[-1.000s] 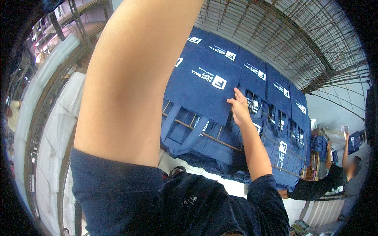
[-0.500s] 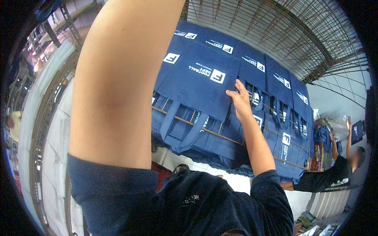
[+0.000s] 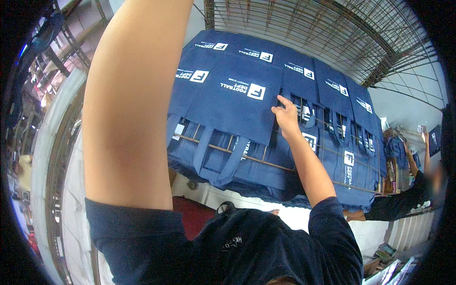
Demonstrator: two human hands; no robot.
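Observation:
Dark blue tote bags (image 3: 237, 111) with white printing lie in overlapping rows on a wire rack (image 3: 256, 156). My right hand (image 3: 287, 118) is at the right edge of the large front bag, thumb and index finger stretched out and apart, the other fingers partly hidden. I cannot tell whether its fingertips touch the cloth. Nothing shows in its grasp. My left arm rises across the left side and leaves at the top edge, so that hand is out of sight. Bag handles (image 3: 202, 152) hang down over the rack's near side.
Overhead at the back right is a stack of wire racks (image 3: 308, 28). A co-worker in a dark shirt (image 3: 396, 202) reaches up at the far right, beside shelves with goods (image 3: 399, 161). Metal framing (image 3: 52, 166) runs along the left. Below the rack is a red object (image 3: 192, 216).
The view has shifted slightly, and the bags appear a little farther left. My right hand's index finger now stands out from the other fingers. My left arm remains raised.

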